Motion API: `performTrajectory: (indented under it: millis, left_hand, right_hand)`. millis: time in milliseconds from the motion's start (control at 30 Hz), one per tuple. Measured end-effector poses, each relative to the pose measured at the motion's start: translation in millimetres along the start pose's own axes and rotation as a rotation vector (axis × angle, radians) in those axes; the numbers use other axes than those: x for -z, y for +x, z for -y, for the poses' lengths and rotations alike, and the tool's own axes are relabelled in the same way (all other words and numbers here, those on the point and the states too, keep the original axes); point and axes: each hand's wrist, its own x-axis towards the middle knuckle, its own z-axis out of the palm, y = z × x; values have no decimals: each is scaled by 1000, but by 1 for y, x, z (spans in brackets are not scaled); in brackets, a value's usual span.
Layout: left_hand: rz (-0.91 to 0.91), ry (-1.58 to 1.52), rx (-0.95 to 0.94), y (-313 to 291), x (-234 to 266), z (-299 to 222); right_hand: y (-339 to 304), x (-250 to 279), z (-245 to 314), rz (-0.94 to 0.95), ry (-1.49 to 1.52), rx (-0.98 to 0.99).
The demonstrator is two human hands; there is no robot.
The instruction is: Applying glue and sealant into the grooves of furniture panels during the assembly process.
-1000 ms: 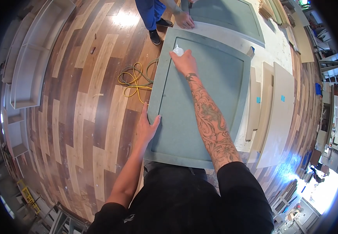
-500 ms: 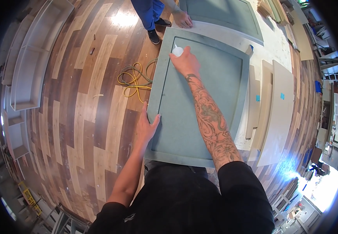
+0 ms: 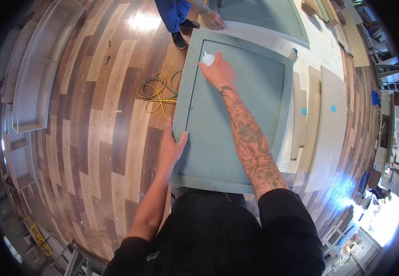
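Note:
A grey-green framed cabinet door (image 3: 218,147) with a recessed middle lies flat in front of me. My right hand (image 3: 219,74) is closed around a small white squeeze bottle (image 3: 207,60) with a thin nozzle. The nozzle points at the far left inner corner of the door's frame; whether it touches, I cannot tell. At the door's left edge, my left hand (image 3: 172,146) grips the frame, thumb on top and fingers down the side.
Beyond the door, a second grey-green door (image 3: 264,16) lies near a co-worker's hand (image 3: 213,20). A yellow-green hose (image 3: 155,94) is coiled on the wooden floor. Pale boards (image 3: 328,124) lie to the right. White cabinet boxes (image 3: 36,69) stand at the left.
The view has shifted slightly, so the door sits a little higher. My right hand and the bottle stay near the same corner; my left hand keeps its place on the edge.

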Motion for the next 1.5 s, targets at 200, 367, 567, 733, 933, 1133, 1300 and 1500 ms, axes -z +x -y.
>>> performTrajectory:
  millis: [200, 367, 567, 733, 933, 1133, 1300, 1500]
  left_hand:
    - [0, 9, 1, 1, 0, 1]
    - [14, 33, 31, 1, 0, 1]
    - [10, 45, 25, 3, -1, 3]
    - [2, 50, 12, 4, -2, 6]
    - [-7, 41, -5, 4, -1, 6]
    - [-15, 61, -5, 5, -2, 8]
    - [-8, 55, -4, 5, -1, 6]
    - [-2, 49, -14, 6, -2, 5]
  right_hand:
    - [-2, 0, -2, 20, 4, 1]
    - [-3, 1, -2, 29, -2, -1]
    - [-7, 4, -1, 54, -17, 4]
    - [-11, 6, 1, 65, -35, 4]
    - [-16, 6, 1, 66, -34, 22]
    - [-19, 7, 0, 62, -46, 35]
    - [-21, 10, 3, 78, -44, 25]
    - [-22, 9, 0, 75, -43, 33]
